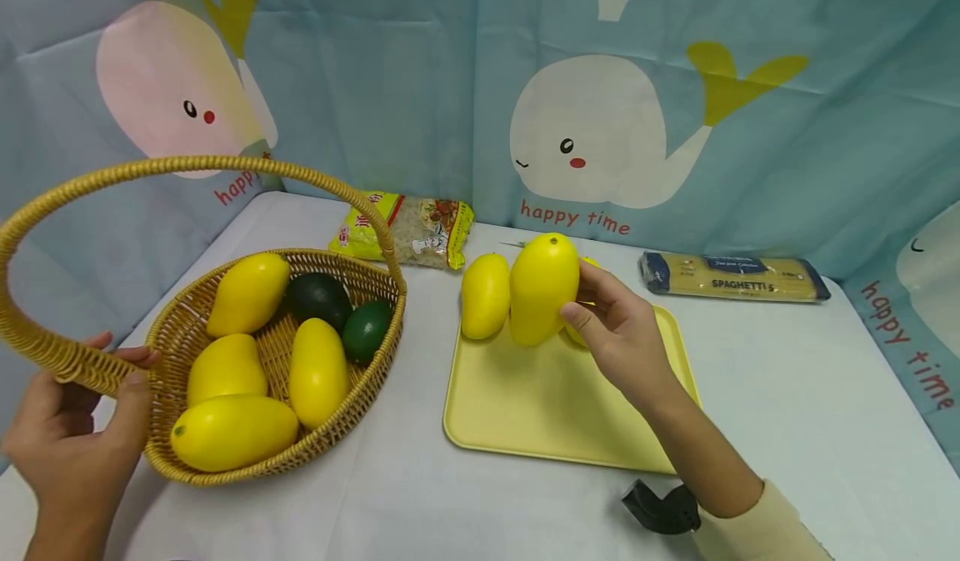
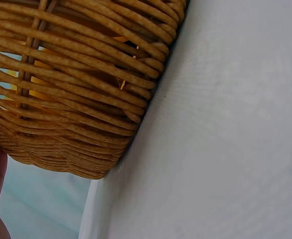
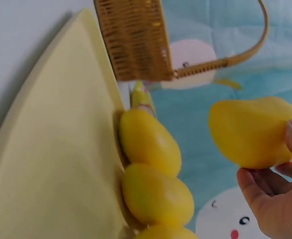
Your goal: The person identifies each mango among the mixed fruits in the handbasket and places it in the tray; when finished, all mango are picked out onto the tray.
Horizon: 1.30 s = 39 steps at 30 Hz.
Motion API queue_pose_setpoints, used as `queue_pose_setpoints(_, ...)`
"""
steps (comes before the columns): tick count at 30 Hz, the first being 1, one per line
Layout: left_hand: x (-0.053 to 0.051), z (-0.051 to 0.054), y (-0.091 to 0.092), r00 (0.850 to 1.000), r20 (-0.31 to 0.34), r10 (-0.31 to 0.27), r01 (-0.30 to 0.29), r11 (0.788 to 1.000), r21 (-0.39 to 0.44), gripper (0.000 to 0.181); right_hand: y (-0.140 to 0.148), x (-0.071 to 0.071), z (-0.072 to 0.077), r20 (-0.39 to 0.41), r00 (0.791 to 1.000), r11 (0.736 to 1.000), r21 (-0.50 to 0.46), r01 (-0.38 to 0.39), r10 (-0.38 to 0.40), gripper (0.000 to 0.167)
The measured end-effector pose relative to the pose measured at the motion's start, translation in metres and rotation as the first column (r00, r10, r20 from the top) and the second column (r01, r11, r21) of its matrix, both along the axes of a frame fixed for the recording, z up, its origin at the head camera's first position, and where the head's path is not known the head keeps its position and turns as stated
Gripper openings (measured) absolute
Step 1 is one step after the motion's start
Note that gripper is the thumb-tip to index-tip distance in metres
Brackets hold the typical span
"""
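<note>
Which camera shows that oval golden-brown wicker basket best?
The head view: it shows the basket nearly whole, opening and arched handle included. The left wrist view shows only close-up weave; the right wrist view shows one side and part of the handle.

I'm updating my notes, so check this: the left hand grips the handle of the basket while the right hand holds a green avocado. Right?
Not quite: the right hand holds a yellow mango, not an avocado, as the head view shows. The left hand does grip the handle of the basket.
</note>
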<state>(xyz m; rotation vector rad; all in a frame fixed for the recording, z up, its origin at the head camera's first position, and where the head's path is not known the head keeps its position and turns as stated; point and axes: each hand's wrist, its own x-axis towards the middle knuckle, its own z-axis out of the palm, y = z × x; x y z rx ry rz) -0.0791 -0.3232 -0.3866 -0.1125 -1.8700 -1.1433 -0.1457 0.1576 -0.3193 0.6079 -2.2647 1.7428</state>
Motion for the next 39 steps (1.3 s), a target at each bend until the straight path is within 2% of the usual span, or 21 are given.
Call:
queue_pose_setpoints(8,0.0,0.0,-0.001,1.0,-0.015,-0.015,0.015,1.0,0.023,0.043,0.025,0.0,0.001,-0.011,0.999,0.996,0.075,0.051,-0.051,0.052)
queue_pose_setpoints(20,0.001,0.0,0.001,1.0,0.013,-0.003,0.003,1.0,0.02,0.045,0.056,0.004,0.005,0.012,0.988,0.981,0.121,0.154,-0.157,0.051)
queue_pose_setpoints(28,0.001,0.0,0.001,1.0,0.007,-0.009,0.009,1.0,0.022,0.045,0.08,-0.003,0.006,0.055,0.984,0.97,0.187,0.157,-0.17,0.051)
queue_pose_setpoints(31,0.001,0.0,0.001,1.0,0.002,-0.012,0.012,1.0,0.025,0.045,0.087,-0.007,0.004,0.098,0.975,0.962,0.209,0.176,-0.199,0.052)
queue_pose_setpoints(39,0.0,0.0,0.0,1.0,-0.01,-0.014,0.014,1.0,0.025,0.044,0.104,-0.017,-0.007,0.211,0.934,0.936,0.268,0.23,-0.29,0.058)
